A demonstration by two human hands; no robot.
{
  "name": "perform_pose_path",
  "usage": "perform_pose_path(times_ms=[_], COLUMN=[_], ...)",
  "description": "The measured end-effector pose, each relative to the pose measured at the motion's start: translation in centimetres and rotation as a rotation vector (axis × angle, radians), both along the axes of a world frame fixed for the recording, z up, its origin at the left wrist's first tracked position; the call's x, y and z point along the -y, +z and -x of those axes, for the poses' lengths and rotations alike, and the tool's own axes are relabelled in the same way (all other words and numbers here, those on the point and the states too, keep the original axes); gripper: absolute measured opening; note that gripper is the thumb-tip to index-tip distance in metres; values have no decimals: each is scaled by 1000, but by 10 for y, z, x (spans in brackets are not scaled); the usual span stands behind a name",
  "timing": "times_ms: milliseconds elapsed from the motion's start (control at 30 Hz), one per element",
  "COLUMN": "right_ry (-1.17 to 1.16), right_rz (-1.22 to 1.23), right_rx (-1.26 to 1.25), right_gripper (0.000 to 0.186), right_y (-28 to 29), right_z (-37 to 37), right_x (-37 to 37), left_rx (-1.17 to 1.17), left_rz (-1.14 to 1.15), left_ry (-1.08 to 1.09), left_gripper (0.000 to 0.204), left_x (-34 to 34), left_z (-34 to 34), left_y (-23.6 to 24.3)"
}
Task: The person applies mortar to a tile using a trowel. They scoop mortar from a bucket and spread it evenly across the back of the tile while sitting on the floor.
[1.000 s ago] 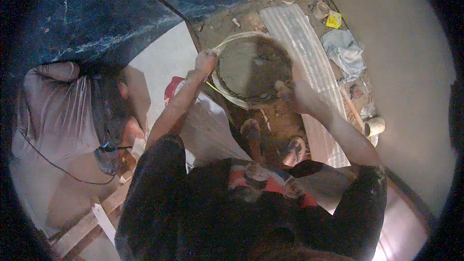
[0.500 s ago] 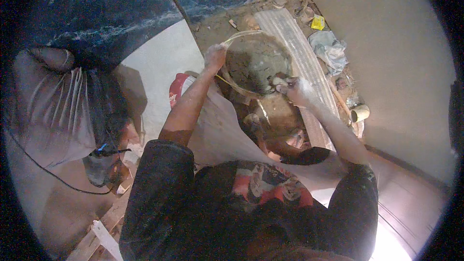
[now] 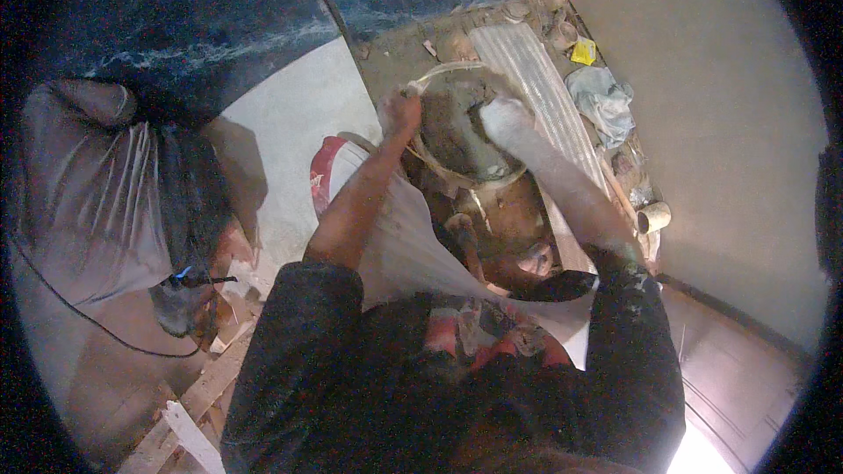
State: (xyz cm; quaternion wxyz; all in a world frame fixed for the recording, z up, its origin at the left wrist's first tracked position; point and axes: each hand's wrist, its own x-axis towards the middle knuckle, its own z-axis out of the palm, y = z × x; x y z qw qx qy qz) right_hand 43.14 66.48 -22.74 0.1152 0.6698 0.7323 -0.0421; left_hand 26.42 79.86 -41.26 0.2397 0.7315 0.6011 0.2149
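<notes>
To your right lie 1 ribbed pale strip (image 3: 529,66) and 1 crumpled cloth (image 3: 601,105). The round tub (image 3: 469,183) sits ahead, mouth facing up toward you. Your left hand (image 3: 401,112) clasps its rim; your right hand (image 3: 507,121) blurs over the grey mix (image 3: 457,127), fingers hidden, grip impossible to tell.

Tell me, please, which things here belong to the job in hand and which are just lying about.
Seemingly in use:
round basin, rim held by the left hand
grey mix inside, right hand over it

Apparently lying about:
yellow packet
crumpled pale sheet
pale cylinder
</notes>
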Motion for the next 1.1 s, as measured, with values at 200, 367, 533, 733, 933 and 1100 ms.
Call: perform_pose_path(times_ms=[200, 367, 533, 733, 933, 1100], right_ry=[15, 6, -71, -178, -124, -37], right_rz=[137, 125, 185, 276, 281, 81], right_rx=[-66, 48, -99, -233, -114, -56], right_gripper=[15, 12, 11, 13, 15, 14], right_y=[28, 107, 102, 9, 67, 125], right_z=[15, 0, 25, 37, 18, 1], right_x=[29, 49, 68, 36, 35, 27], left_rx=[-110, -80, -39, 59, -4, 47], left_rz=[-46, -148, -14, 92, 3, -15], left_ry=[-128, -32, 24, 40, -100, 57], left_gripper=[39, 38, 36, 36, 36, 40], left_x=[8, -14, 8, 6, 3, -10], left_z=[2, 19, 8, 11, 5, 20], left_y=[36, -56, 35, 48, 33, -31])
